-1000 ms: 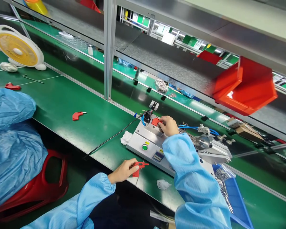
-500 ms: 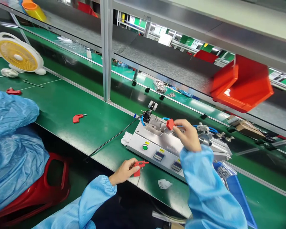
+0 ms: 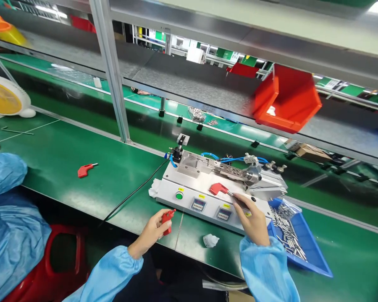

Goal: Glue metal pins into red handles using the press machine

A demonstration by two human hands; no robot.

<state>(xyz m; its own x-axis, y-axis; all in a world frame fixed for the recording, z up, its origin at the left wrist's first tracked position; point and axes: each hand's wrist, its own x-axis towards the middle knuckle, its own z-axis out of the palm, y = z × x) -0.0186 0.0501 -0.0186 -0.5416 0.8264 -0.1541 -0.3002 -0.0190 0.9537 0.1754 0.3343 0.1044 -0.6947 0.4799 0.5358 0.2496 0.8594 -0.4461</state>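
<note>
My left hand (image 3: 153, 230) is closed around a red plastic handle (image 3: 167, 219) at the front edge of the green bench. In my right hand (image 3: 252, 217), the fingers pinch the metal rod of a red angled handle (image 3: 219, 188). That handle is over the front top of a silver bench machine (image 3: 204, 178), its red end pointing left; whether it touches the surface I cannot tell. The machine carries a green button (image 3: 179, 196), small counters and a metal fixture along its back. A similar red handle with a rod (image 3: 85, 170) lies on the bench at left.
A blue tray (image 3: 315, 247) of metal rods is right of the machine. A small white bottle (image 3: 211, 240) lies in front. A red bin (image 3: 290, 100) sits on the shelf above. Someone's blue sleeve (image 3: 6, 172) and a fan (image 3: 6, 96) are at left.
The view has swung right. My right hand has come down from above the fixture to the machine's front, and the rod of its handle now shows. The left-hand handle has turned more upright.
</note>
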